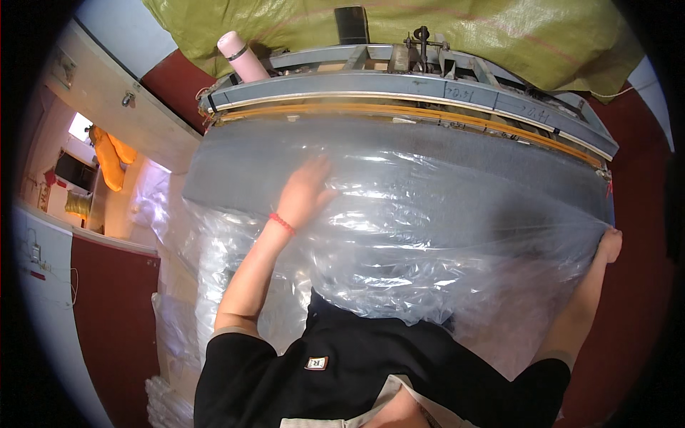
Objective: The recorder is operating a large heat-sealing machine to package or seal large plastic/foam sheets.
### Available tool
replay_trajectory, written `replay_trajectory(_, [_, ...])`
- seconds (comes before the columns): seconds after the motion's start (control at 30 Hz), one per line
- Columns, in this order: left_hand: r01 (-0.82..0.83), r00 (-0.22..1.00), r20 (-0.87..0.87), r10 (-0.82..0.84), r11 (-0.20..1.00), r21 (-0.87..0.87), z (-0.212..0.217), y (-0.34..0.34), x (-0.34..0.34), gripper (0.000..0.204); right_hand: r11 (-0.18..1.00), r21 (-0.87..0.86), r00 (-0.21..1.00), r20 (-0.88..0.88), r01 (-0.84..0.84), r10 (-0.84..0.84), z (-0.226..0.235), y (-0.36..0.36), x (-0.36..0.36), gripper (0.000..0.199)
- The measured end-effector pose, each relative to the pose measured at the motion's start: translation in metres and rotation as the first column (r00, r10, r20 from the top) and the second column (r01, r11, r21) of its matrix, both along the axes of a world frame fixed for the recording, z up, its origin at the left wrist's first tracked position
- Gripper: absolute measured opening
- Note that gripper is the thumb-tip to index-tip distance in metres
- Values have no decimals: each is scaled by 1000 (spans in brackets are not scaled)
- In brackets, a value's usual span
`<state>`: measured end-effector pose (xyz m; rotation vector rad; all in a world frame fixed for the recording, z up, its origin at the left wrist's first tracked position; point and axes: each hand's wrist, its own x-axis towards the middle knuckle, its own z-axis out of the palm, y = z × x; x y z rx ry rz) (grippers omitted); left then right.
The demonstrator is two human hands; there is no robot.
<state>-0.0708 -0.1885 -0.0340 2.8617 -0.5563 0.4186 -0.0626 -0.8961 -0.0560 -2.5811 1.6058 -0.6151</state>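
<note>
Head view | left hand (308,191) open, flat on clear plastic sheet (442,235) over grey bench (235,160) | right hand (609,245) pinching sheet's right edge | sheet spread but wrinkled, far edge short of sealing bar (399,107) | pink bottle (241,55) far left

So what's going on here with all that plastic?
A person is spreading a big sheet of clear plastic film over a grey padded work surface in front of a long metal machine bar. The left hand lies flat on top of the film, pressing it down. The right hand grips the film's far right edge, fingers closed on it. A pink bottle stands at the machine's left end, and more plastic is piled at the lower left.
</note>
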Motion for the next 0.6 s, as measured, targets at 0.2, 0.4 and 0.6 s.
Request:
replay_trajectory(0.2, [-115, 991, 45, 126, 975, -192, -11, -1, 38, 30, 767, 269, 343, 937, -582, -68, -51, -119, -28, 27])
replay_trajectory(0.4, [-280, 938, 98, 334, 891, -359, -21, 13, 71, 24, 739, 251, 327, 944, -625, -44, 1, -110, -75, 31])
replay_trajectory(0.6, [-108, 925, 314, 212, 942, -318, -33, 34, 88, 11, 818, 226, 543, 831, -529, 123, 16, -139, -75, 25])
